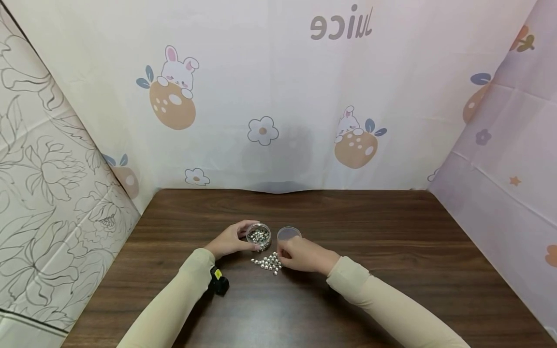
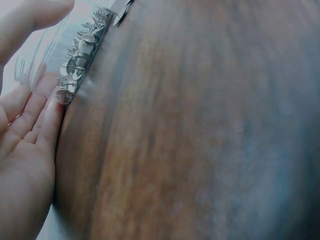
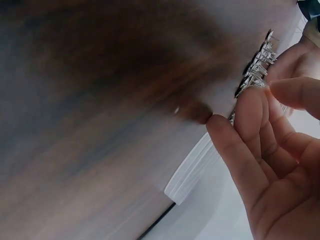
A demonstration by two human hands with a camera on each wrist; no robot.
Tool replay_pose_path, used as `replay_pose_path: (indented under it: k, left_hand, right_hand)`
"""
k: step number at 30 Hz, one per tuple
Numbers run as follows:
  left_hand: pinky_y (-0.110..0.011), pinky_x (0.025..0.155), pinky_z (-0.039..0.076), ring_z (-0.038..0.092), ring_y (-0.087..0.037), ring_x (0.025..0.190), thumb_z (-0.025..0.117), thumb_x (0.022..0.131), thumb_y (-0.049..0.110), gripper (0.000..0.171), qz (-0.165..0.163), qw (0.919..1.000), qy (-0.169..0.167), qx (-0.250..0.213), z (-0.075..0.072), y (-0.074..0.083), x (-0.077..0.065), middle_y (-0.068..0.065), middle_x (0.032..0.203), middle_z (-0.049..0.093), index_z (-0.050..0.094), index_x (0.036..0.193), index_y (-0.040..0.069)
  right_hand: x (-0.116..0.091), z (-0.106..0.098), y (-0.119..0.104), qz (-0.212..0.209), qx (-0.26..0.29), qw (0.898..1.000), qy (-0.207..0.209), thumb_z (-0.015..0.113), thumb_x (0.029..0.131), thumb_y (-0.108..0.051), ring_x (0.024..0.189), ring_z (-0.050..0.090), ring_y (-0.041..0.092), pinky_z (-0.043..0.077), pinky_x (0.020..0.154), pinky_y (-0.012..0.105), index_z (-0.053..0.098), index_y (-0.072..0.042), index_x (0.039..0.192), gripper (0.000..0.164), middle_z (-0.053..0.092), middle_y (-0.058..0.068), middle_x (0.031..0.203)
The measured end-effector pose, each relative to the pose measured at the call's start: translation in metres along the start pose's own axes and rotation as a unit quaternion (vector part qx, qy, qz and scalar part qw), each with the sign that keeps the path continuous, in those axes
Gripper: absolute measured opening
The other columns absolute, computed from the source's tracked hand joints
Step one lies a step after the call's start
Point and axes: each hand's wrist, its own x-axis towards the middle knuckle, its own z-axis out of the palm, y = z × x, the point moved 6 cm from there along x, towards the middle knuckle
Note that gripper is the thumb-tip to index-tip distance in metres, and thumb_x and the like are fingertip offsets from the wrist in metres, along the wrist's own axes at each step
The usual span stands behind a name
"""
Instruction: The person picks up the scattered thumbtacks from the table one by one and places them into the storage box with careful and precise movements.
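Where the loose pile of metal tacks (image 1: 271, 262) lies on the dark wooden table (image 1: 391, 227), the person's right hand (image 1: 304, 254) is down at its right edge. Those fingers are bent and drawn close to the thumb, though I can't tell whether a tack is caught between them. Just beyond the pile stands a clear round jar (image 1: 269, 231), with more tacks (image 1: 258, 236) inside it; the left hand (image 1: 230, 240) grips it from the side, thumb to the near side and fingers behind. A clear round lid (image 1: 289, 233) lies beside the jar, partly hidden by the right hand. Both arms wear pale sleeves (image 1: 169, 299), and a black device (image 1: 219, 282) sits at the left wrist. Behind the table hangs a pale cloth (image 1: 222, 82) printed with rabbits, fruit and flowers.
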Motion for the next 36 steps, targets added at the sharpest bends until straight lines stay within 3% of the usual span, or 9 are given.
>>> replay_pose_path:
  k: [4,13,24,28,36]
  left_hand:
    - [-0.051,0.094,0.043,0.052,-0.02,0.112,0.081,0.072,0.025,0.074,0.002,1.0,-0.003,-0.005,0.0,0.001,0.0,-0.009,0.125,0.057,0.045,0.136,0.018]
    - [-0.045,0.093,0.045,0.054,-0.013,0.108,0.083,0.068,0.032,0.075,-0.012,0.9999,0.005,0.004,-0.001,-0.002,0.0,0.0,0.121,0.059,0.048,0.134,0.023]
    - [-0.05,0.096,0.042,0.052,-0.018,0.112,0.081,0.072,0.027,0.074,-0.005,1.0,-0.003,0.006,0.0,0.0,0.0,-0.008,0.126,0.056,0.045,0.136,0.019]
    - [-0.052,0.096,0.042,0.051,-0.024,0.113,0.08,0.074,0.02,0.073,-0.006,0.9999,-0.013,-0.001,0.0,0.013,-0.004,-0.015,0.128,0.054,0.044,0.137,0.013]
    - [-0.049,0.095,0.043,0.053,-0.017,0.11,0.082,0.071,0.025,0.071,-0.009,1.0,0.002,0.0,0.0,0.002,-0.001,-0.006,0.124,0.058,0.048,0.134,0.023]
  right_hand:
    - [-0.002,0.001,0.0,-0.008,0.001,1.0,-0.001,0.058,0.085,-0.01,0.05,0.041,-0.002,0.038,0.047,0.017,0.057,-0.018,0.078,0.011,0.047,-0.012,0.059]
    - [-0.003,0.002,-0.003,-0.005,-0.016,1.0,-0.016,0.06,0.085,-0.011,0.05,0.041,-0.002,0.038,0.048,0.017,0.056,-0.019,0.072,0.016,0.047,-0.012,0.058]
    - [-0.003,0.003,-0.004,0.0,-0.037,0.999,-0.022,0.061,0.086,-0.011,0.049,0.04,-0.001,0.037,0.047,0.017,0.056,-0.018,0.071,0.017,0.046,-0.012,0.058]
    - [-0.004,0.003,-0.004,0.0,-0.041,0.999,-0.017,0.061,0.086,-0.012,0.049,0.039,-0.002,0.036,0.047,0.017,0.056,-0.019,0.071,0.018,0.046,-0.012,0.057]
    - [-0.004,0.002,-0.005,-0.009,-0.049,0.999,-0.004,0.06,0.085,-0.01,0.048,0.038,-0.001,0.036,0.046,0.018,0.056,-0.018,0.069,0.018,0.044,-0.012,0.056]
